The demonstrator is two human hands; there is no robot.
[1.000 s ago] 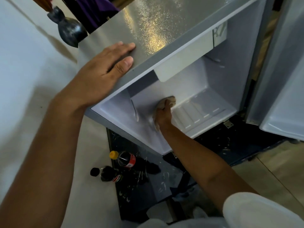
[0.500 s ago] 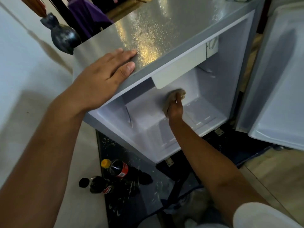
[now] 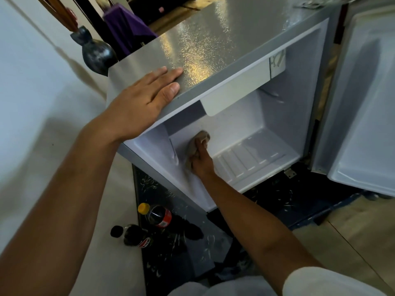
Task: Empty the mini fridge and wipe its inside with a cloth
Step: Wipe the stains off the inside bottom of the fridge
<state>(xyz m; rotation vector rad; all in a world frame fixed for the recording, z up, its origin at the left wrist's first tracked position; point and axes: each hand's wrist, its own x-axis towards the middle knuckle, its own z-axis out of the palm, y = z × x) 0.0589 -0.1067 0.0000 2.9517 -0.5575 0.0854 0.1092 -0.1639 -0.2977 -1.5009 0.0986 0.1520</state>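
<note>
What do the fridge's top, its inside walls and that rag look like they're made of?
The mini fridge top looks like grey painted sheet metal: pebbled, with glossy highlights. The inner lining seems to be smooth white moulded plastic, with ribs formed in its floor. The cloth in the right hand looks like soft tan fabric, crumpled in folds; the fibre cannot be told.

Grey fridge, white inside, tan cloth

The mini fridge [image 3: 213,39] has a pebbled silver-grey shell and a plain white liner; the cloth [image 3: 197,144] is dull tan. Two dark cola bottles lie on a black mat [image 3: 154,184] flecked white: one [image 3: 157,214] yellow-capped with a red label, one [image 3: 134,235] black-capped.
</note>
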